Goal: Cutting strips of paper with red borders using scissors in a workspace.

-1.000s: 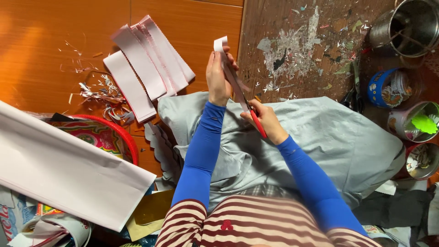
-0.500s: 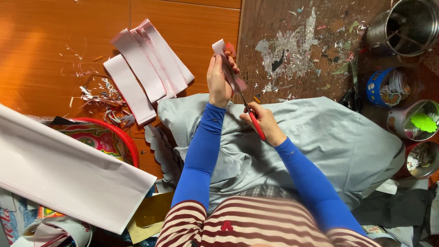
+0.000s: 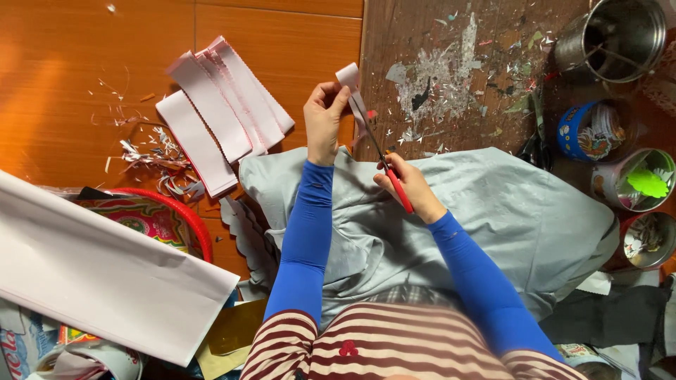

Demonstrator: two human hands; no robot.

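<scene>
Floorboards (image 3: 98, 49) littered with paper scraps (image 3: 151, 151).

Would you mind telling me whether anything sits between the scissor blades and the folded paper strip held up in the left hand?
Nothing visible does. The left hand pinches the folded pale pink paper strip, and the red-handled scissors in the right hand already meet its edge, above the grey cloth.

Bright, even daylight fills the room, with a warm orange glow on the wooden floor (image 3: 84, 63) toward its left edge. Shadows stay soft and short. Focus is crisp throughout; the edges bend slightly outward.
</scene>
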